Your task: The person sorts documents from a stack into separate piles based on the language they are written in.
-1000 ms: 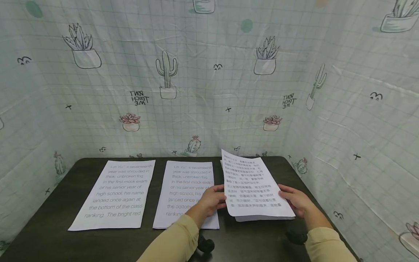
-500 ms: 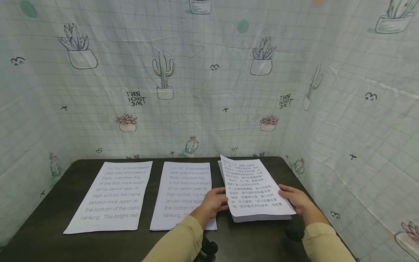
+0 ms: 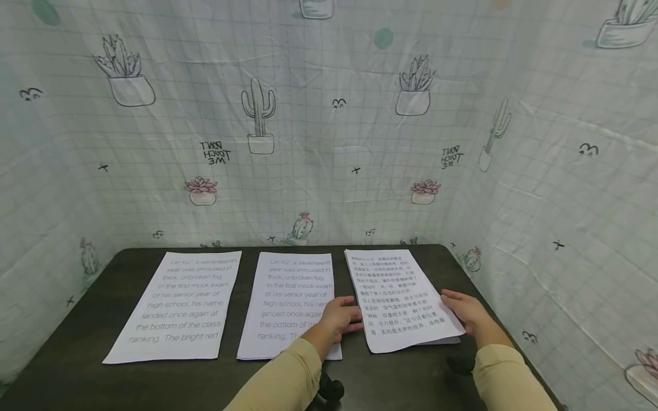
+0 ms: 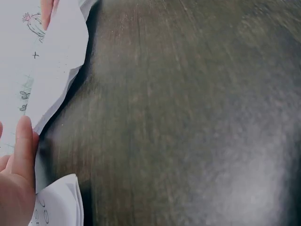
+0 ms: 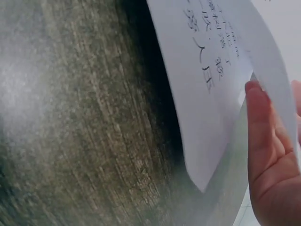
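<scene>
A printed sheet of paper with Chinese text lies over the right-hand stack of papers, its near edge skewed past the stack. My right hand pinches the sheet's right edge; in the right wrist view that side bows up, with the fingers beneath it and another sheet below. At the left edge, my left hand has its fingers stretched out and touching the paper. The left wrist view shows those fingers right at the wavy paper edge.
A middle stack with English text lies partly under my left forearm. Farther left is another English printout. All lie on a dark wooden table, with a cactus-print cloth hanging behind and at the sides.
The sheet's raised far end has come down onto the stack, and its near edge has swung toward me at the left. Both hands have stayed at its sides, shifting only slightly.
</scene>
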